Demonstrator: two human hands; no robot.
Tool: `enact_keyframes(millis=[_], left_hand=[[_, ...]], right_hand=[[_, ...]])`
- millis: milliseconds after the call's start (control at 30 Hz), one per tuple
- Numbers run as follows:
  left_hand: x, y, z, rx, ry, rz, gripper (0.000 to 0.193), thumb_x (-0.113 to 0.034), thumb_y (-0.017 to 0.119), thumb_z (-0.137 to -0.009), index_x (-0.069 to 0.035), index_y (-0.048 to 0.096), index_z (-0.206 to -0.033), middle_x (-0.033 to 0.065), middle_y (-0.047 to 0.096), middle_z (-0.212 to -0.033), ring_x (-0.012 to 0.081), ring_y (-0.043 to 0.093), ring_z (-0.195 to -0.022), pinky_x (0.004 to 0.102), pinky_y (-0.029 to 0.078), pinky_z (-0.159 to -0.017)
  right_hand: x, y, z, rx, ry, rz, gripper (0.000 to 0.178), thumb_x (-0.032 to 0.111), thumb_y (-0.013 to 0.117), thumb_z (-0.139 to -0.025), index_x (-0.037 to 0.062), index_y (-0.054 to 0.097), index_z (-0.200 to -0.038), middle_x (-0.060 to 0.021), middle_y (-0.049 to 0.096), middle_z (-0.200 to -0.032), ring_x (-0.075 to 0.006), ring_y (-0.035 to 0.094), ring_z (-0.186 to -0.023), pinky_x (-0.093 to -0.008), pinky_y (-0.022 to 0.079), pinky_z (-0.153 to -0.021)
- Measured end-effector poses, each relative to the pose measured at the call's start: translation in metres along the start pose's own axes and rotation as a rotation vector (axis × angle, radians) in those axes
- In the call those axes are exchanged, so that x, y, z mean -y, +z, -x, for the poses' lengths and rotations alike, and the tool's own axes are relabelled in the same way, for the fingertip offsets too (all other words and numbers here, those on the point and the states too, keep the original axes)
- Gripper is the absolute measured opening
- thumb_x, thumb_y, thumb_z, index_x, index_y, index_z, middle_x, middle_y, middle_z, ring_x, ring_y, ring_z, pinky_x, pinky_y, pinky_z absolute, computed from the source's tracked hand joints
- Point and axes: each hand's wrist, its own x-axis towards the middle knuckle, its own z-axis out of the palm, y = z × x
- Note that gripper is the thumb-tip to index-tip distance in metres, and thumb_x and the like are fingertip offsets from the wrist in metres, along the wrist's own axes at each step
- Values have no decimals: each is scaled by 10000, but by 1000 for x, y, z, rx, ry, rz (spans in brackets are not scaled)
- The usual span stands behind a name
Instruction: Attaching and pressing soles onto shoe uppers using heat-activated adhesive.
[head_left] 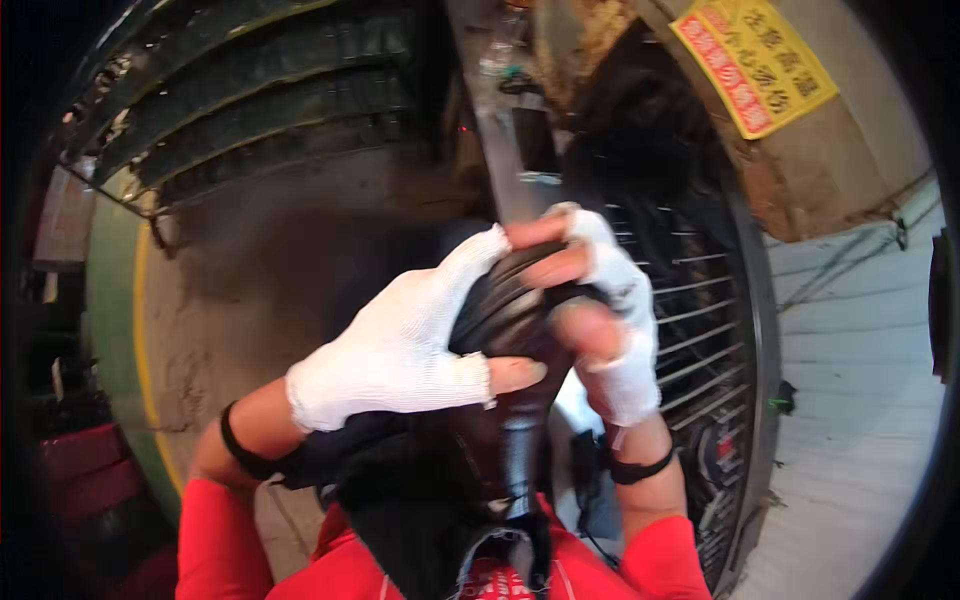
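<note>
Between my hands, in front of my chest, is a glossy black leather shoe upper (pixel 497 315) with creased folds at its far end. My left hand (pixel 400 335), in a white glove with bare fingertips, wraps round its left side, thumb lying across the near part. From the right, my right hand (pixel 610 310), gloved the same way, closes its fingers over the far right part; it is slightly blurred by motion. A long, shiny dark part (pixel 515 450) runs from below the upper toward my body. The undersides of both grips are hidden.
Close on my right runs a rack of metal rods (pixel 700 345) inside a dark frame. Above it juts a brown-stained housing (pixel 840 150) with a yellow and red label (pixel 757 65). Dark shelving (pixel 270 90) stands far left, beside a green floor strip (pixel 115 300) edged in yellow.
</note>
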Motion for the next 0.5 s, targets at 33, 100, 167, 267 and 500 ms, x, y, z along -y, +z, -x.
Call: enact_keyframes(millis=[33, 100, 167, 267, 500], left_hand=[[-5, -3, 5, -75, 5, -44, 872, -358, 882, -873, -32, 437, -1548, 192, 739, -1224, 307, 755, -1142, 372, 558, -988], [-16, -8, 10, -334, 74, -215, 809, -367, 869, -886, -29, 463, -1498, 203, 754, -1171, 330, 775, -1088, 380, 579, -939], [-24, -10, 14, -580, 83, -390, 748, -376, 857, -899, -26, 490, -1449, 215, 768, -1117, 354, 794, -1034, 388, 600, -891], [-19, -11, 17, -607, -19, -332, 816, -375, 868, -891, -17, 447, -1492, 249, 762, -1106, 391, 788, -1012, 408, 603, -881], [55, 37, 66, -299, -192, -285, 1080, -259, 854, -886, 47, 173, -1666, 329, 711, -1187, 488, 736, -1074, 444, 578, -946]], right_hand=[[-3, 14, 11, -114, 42, -168, 899, 470, 935, -710, 35, 612, -1428, -167, 599, -1478, -323, 543, -1409, -451, 400, -1208], [-5, 42, 29, -122, 166, -353, 1310, 591, 996, -631, 37, 383, -1647, -167, 479, -1615, -330, 468, -1506, -451, 364, -1250], [-7, 67, 51, -130, 293, -197, 1349, 514, 1022, -634, 17, 328, -1679, -167, 485, -1612, -284, 504, -1466, -406, 400, -1222], [-15, 68, 69, -231, 567, -198, 1245, 393, 1003, -684, -10, 350, -1665, -137, 569, -1536, -222, 581, -1369, -362, 452, -1170], [-27, -13, 117, -173, 783, -446, 973, 336, 904, -709, -81, 524, -1502, -205, 689, -1381, -304, 729, -1194, -426, 573, -1098]])
